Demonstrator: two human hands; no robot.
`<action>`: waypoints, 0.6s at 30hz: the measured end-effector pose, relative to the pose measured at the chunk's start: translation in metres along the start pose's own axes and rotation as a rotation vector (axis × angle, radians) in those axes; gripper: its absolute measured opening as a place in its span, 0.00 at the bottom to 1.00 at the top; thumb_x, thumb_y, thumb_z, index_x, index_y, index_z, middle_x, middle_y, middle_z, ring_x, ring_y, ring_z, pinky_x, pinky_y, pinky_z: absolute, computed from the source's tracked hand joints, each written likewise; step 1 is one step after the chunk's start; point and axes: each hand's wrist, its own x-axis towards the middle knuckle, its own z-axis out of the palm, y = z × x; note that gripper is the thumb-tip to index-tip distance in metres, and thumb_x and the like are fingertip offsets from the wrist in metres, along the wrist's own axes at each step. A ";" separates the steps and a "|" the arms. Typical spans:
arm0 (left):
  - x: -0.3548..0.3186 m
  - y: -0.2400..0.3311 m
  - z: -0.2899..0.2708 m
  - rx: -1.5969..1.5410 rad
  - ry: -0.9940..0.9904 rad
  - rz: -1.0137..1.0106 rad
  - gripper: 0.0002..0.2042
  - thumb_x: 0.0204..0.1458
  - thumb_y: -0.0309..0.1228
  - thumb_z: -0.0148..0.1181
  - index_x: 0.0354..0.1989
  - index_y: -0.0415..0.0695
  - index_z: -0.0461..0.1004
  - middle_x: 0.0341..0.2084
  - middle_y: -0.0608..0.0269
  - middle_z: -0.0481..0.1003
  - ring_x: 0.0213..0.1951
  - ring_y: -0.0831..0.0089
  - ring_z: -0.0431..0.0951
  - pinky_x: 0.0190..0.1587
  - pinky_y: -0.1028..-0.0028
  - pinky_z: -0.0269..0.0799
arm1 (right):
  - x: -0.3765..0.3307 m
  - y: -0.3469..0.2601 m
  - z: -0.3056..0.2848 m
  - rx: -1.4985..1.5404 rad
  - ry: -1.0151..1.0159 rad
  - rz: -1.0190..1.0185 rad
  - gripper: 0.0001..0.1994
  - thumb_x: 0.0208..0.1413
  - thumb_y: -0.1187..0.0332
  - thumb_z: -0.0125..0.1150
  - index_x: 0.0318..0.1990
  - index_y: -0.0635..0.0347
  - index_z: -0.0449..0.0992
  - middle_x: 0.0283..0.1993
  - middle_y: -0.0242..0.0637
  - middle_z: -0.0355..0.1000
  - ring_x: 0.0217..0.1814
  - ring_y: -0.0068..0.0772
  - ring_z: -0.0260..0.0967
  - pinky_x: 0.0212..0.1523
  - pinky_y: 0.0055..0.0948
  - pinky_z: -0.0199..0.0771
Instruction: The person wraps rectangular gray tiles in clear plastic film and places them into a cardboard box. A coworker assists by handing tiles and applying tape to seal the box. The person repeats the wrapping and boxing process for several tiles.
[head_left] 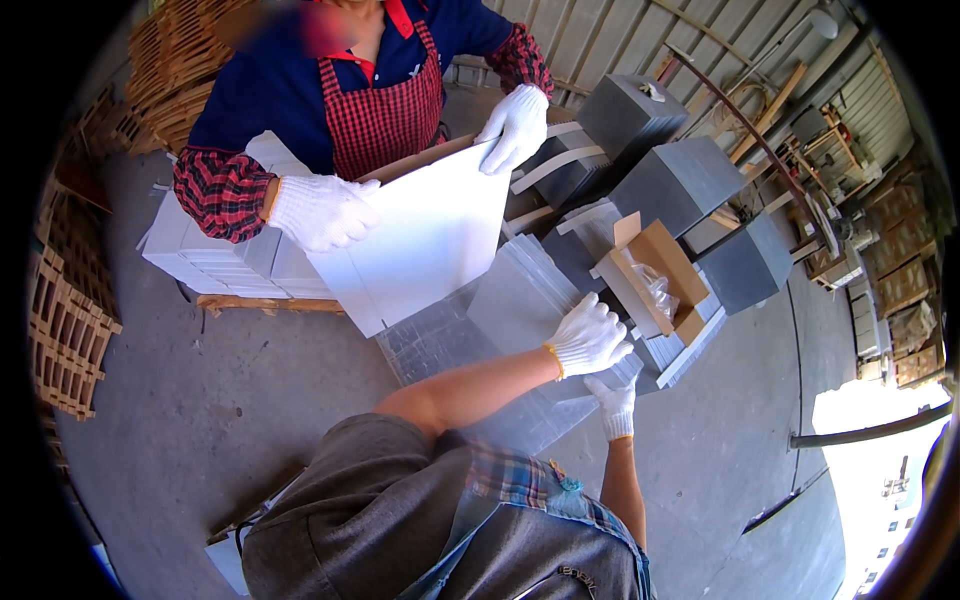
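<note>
Two gloved hands work low in the view: the left hand (588,335) lies spread, fingers apart, flat on top of a grey slab (520,300), while the right hand (614,402) sits just below it at the slab's near edge, its grip hidden, so I cannot tell whether it is closed on anything. That slab lies flat on the stack, its long axis running from the lower right up toward the upper left, away from the person. Just right of it sits an open brown cardboard box (655,270), flaps up, clear plastic wrap showing inside, with a pale strip along its left side. Behind that, dark grey cube-shaped blocks (680,185) stand in a row toward the upper right, some crossed by white straps. Across the stack, a co-worker in a red checked apron holds a large white sheet (420,240) tilted up, one gloved hand (318,212) on its left edge, the other gloved hand (517,125) on its top right corner. White flat pieces (215,255) are piled on a wooden pallet (265,303) at left, on the grey concrete floor (250,420).
</note>
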 end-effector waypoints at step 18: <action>0.003 0.000 0.001 -0.025 0.033 0.001 0.19 0.59 0.50 0.55 0.28 0.48 0.80 0.26 0.59 0.79 0.35 0.62 0.79 0.55 0.58 0.64 | 0.003 0.005 -0.005 -0.004 -0.003 0.001 0.35 0.45 0.79 0.76 0.62 0.63 0.67 0.54 0.36 0.76 0.53 0.30 0.74 0.55 0.34 0.75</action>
